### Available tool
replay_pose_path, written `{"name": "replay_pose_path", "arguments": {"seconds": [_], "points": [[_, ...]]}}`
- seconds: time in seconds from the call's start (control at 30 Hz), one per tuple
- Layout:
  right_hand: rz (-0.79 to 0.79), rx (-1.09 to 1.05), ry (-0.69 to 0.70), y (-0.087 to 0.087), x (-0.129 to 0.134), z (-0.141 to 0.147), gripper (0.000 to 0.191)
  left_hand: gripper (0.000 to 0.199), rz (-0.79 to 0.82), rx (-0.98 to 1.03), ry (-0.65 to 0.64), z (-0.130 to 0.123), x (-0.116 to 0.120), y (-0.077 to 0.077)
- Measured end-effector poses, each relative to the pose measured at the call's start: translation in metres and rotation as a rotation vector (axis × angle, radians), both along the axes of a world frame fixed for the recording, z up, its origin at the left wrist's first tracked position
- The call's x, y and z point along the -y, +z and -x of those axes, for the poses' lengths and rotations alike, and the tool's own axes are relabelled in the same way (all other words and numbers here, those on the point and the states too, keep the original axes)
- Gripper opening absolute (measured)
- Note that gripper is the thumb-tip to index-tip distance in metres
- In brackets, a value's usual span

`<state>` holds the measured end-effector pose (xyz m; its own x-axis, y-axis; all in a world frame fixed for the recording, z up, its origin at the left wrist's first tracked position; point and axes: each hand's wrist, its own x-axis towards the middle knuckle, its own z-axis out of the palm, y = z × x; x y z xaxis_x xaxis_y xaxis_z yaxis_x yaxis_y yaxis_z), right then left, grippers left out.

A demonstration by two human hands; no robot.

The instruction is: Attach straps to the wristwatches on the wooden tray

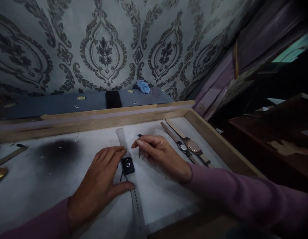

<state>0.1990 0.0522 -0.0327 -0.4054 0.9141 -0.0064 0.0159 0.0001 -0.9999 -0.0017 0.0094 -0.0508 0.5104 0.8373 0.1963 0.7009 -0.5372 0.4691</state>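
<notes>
A smartwatch (128, 166) with a black back and pale strap lies face down on a white work surface (163, 196). My left hand (100, 182) spans it, fingertips on the upper strap and thumb on the lower, perforated strap. Right of the watch, my right hand (160, 152) is closed in a pinch around a small thin dark tool (139, 136), whose exact kind I cannot make out. The tool is apart from the watch. Beside my right hand lie a small wristwatch (183, 147) and a larger rose-gold wristwatch (193, 145).
A wooden rim (211, 136) borders the surface. At left are a strap (11, 156) and a gold-coloured round object (0, 174). Behind the rim, a black phone (113, 99) and a crumpled blue cloth (143, 86) lie on a dark cover. A purple curtain (218, 79) hangs at right.
</notes>
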Motion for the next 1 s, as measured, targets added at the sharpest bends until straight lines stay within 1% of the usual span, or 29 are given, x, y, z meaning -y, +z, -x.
{"name": "replay_pose_path", "arguments": {"seconds": [0.23, 0.37, 0.57, 0.87, 1.0], "points": [[-0.154, 0.103, 0.048, -0.007, 0.002, 0.004, 0.027, 0.063, 0.0, 0.006, 0.011, -0.001, -0.001, 0.0], [-0.173, 0.126, 0.072, -0.012, 0.0, 0.005, 0.027, 0.066, -0.002, 0.012, 0.003, -0.001, 0.0, -0.001], [-0.219, 0.227, 0.078, -0.013, 0.0, 0.004, 0.025, 0.064, 0.011, 0.019, 0.008, 0.0, 0.0, -0.001], [-0.222, 0.17, 0.068, -0.02, 0.003, 0.007, 0.022, 0.062, 0.04, 0.039, 0.009, -0.002, -0.001, 0.003], [-0.263, 0.186, 0.07, -0.023, 0.002, 0.007, 0.021, 0.062, 0.031, 0.022, 0.003, -0.003, -0.001, 0.004]]}}
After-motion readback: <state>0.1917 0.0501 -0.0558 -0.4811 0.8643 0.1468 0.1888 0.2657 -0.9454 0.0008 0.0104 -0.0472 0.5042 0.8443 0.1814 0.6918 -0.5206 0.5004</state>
